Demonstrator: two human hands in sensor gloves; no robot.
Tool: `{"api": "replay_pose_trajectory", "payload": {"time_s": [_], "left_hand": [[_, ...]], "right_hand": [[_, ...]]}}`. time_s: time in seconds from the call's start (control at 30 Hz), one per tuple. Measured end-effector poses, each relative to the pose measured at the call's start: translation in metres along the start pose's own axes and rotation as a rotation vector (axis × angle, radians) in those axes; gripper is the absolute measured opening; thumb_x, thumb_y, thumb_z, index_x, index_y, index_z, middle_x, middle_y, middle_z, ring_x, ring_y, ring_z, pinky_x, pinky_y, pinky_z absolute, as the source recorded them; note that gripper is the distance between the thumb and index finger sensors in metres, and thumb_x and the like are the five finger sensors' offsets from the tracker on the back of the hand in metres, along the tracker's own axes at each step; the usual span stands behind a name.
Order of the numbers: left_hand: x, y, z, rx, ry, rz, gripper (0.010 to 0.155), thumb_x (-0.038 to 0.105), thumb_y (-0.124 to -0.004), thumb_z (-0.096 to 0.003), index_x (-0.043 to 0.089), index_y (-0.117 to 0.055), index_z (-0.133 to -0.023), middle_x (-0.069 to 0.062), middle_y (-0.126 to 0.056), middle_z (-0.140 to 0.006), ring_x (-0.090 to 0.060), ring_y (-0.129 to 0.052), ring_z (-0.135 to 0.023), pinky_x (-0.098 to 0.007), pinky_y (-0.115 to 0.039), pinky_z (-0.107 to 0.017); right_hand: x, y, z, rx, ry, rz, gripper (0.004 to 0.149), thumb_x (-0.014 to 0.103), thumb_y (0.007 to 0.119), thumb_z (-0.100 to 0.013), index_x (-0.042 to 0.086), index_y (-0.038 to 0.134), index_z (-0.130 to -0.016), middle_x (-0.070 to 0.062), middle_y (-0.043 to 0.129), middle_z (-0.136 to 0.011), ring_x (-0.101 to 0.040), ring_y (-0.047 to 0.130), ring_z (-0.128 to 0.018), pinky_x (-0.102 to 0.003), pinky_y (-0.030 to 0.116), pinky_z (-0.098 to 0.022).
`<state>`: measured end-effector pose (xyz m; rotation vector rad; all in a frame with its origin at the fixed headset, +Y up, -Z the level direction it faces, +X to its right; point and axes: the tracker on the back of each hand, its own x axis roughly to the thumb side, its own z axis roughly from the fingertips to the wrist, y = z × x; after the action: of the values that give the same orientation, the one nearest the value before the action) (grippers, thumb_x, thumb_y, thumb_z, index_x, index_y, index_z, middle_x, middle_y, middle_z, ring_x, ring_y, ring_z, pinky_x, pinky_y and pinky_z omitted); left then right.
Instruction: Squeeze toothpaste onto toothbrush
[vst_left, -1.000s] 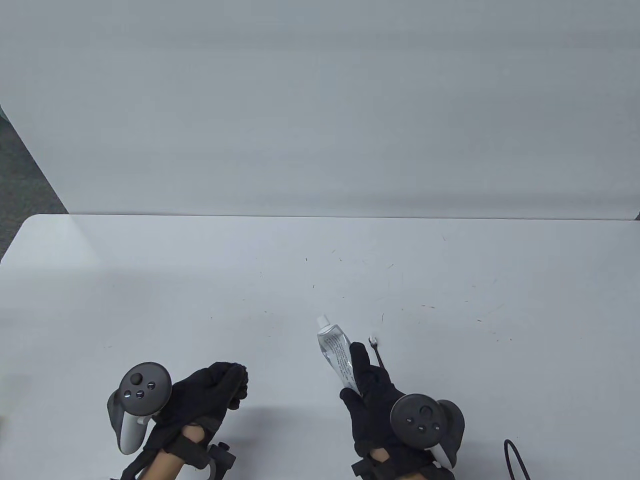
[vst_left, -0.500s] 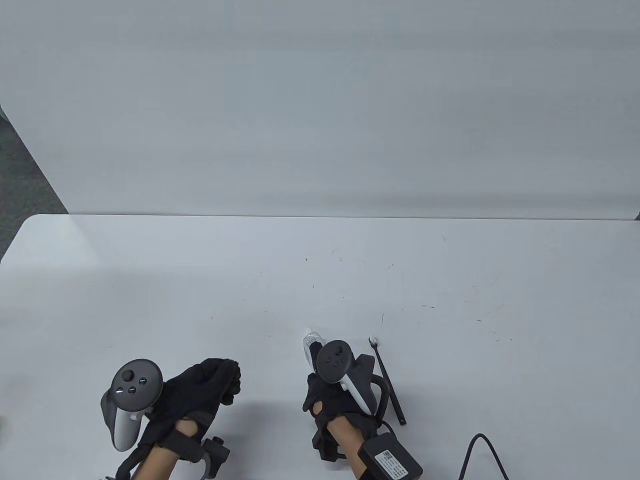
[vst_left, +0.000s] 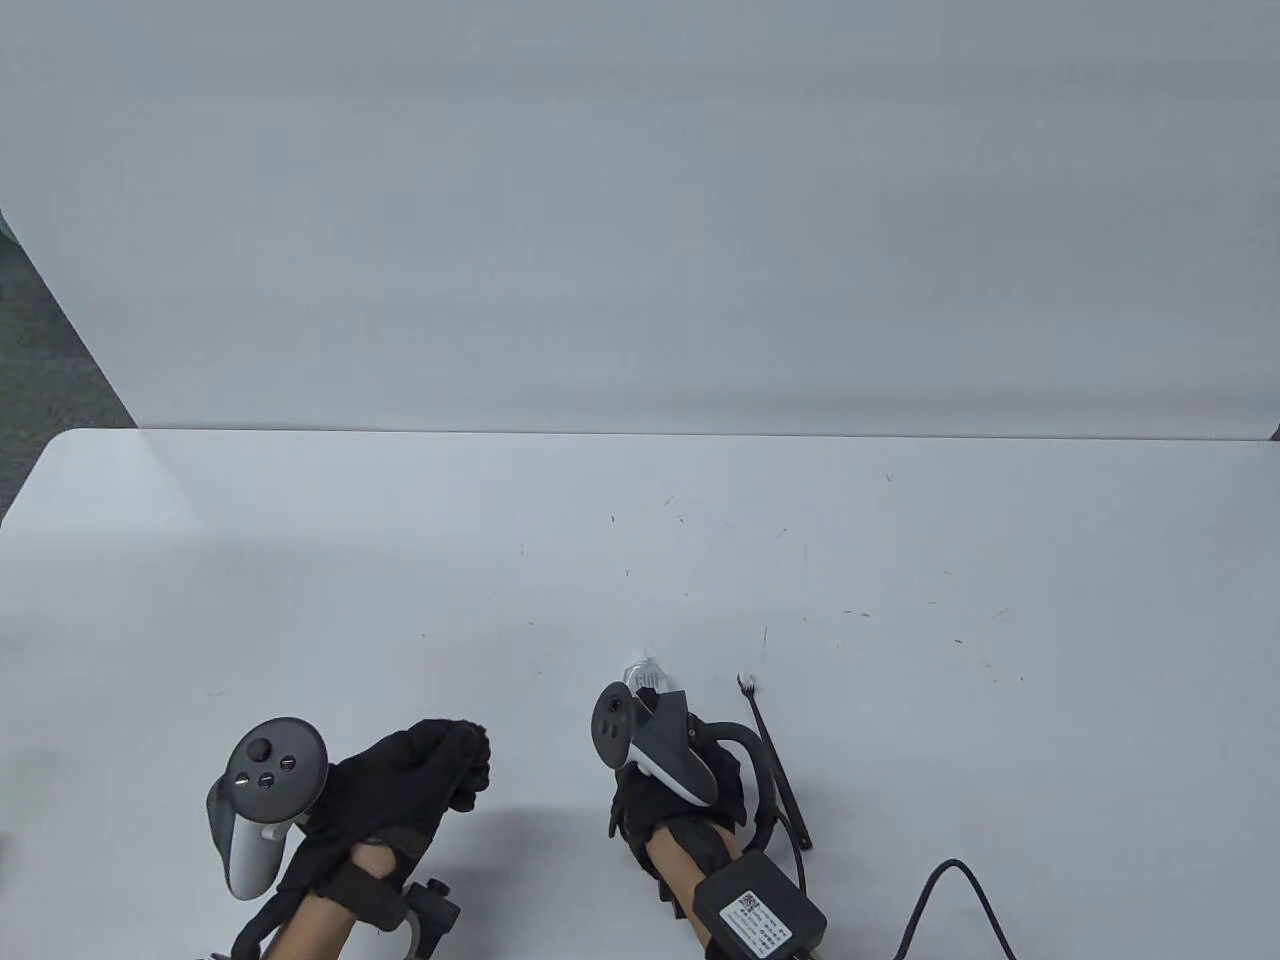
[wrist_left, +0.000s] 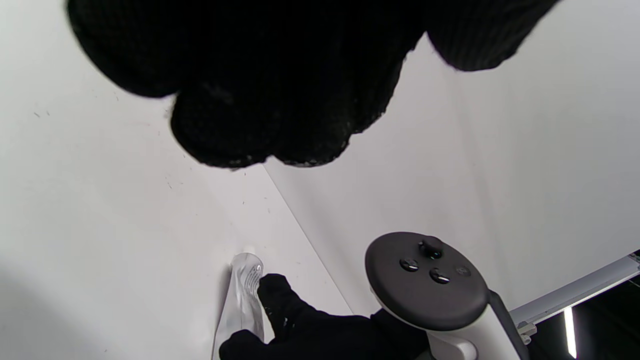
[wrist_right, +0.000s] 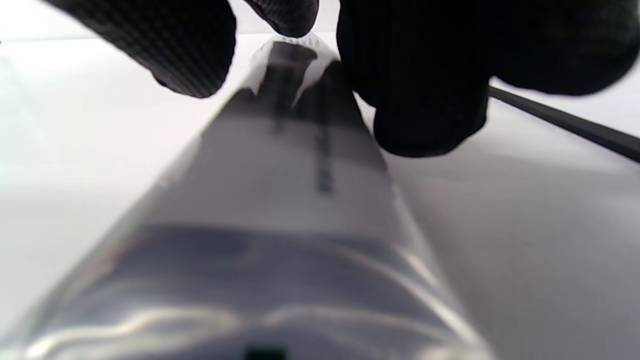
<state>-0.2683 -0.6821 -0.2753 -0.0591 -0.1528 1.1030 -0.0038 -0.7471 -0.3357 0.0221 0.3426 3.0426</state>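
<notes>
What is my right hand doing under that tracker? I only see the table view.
Observer: The right wrist view shows your right hand holding the toothpaste tube, thumb on one side, fingers on the other.
Operator: Is the toothbrush touching the tube?
Observer: No. In that view the black toothbrush handle lies apart from it on the table.
Operator: And my left hand?
Observer: The left wrist view shows your left hand with curled fingertips and nothing in them.
</notes>
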Motion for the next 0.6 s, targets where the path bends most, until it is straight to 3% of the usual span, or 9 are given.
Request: {"api": "replay_pose_trajectory", "payload": {"time_s": [0.2, 0.3, 0.43, 0.53, 0.6], "left_hand": [[-0.001, 0.000, 0.000, 0.003, 0.010, -0.003, 0.050, 0.053, -0.075, -0.0464, 0.019, -0.090, -0.080, -0.013, -0.101, -0.068, -0.035, -0.102, -0.052, -0.056, -0.083, -0.043], [0.001, 0.003, 0.002, 0.040, -0.006, -0.016, 0.051, 0.053, -0.074, -0.0467, 0.020, -0.087, -0.083, -0.013, -0.098, -0.074, -0.036, -0.100, -0.057, -0.057, -0.081, -0.046], [0.018, 0.012, 0.013, 0.240, -0.126, -0.264, 0.058, 0.055, -0.075, -0.0459, 0.021, -0.076, -0.094, -0.016, -0.084, -0.093, -0.042, -0.089, -0.077, -0.062, -0.073, -0.057], [0.034, 0.011, 0.021, 0.350, -0.234, -0.585, 0.064, 0.057, -0.075, -0.0447, 0.025, -0.067, -0.100, -0.016, -0.069, -0.105, -0.043, -0.076, -0.092, -0.065, -0.064, -0.066], [0.042, 0.003, 0.024, 0.351, -0.287, -0.805, 0.071, 0.060, -0.076, -0.0436, 0.028, -0.058, -0.105, -0.015, -0.052, -0.114, -0.044, -0.059, -0.103, -0.067, -0.053, -0.074]], "right_hand": [[-0.010, -0.007, 0.004, 0.031, 0.005, -0.064, 0.065, 0.038, 0.079, -0.042, 0.018, 0.056, -0.100, -0.012, 0.085, -0.075, -0.031, 0.099, -0.043, -0.046, 0.086, -0.023], [-0.016, -0.028, 0.015, -0.037, -0.036, -0.099, 0.067, 0.039, 0.078, -0.041, 0.017, 0.055, -0.100, -0.018, 0.084, -0.078, -0.035, 0.099, -0.045, -0.048, 0.086, -0.024], [-0.042, -0.082, 0.059, -0.407, -0.208, -0.242, 0.063, 0.037, 0.076, -0.042, 0.016, 0.061, -0.099, -0.019, 0.080, -0.087, -0.041, 0.095, -0.059, -0.057, 0.083, -0.035], [-0.073, -0.107, 0.094, -0.708, -0.279, -0.244, 0.056, 0.033, 0.076, -0.041, 0.017, 0.072, -0.095, -0.014, 0.082, -0.089, -0.042, 0.094, -0.066, -0.062, 0.080, -0.041], [-0.092, -0.112, 0.109, -0.823, -0.366, -0.202, 0.055, 0.033, 0.076, -0.041, 0.020, 0.072, -0.094, -0.011, 0.081, -0.092, -0.042, 0.091, -0.072, -0.065, 0.076, -0.047]]}}
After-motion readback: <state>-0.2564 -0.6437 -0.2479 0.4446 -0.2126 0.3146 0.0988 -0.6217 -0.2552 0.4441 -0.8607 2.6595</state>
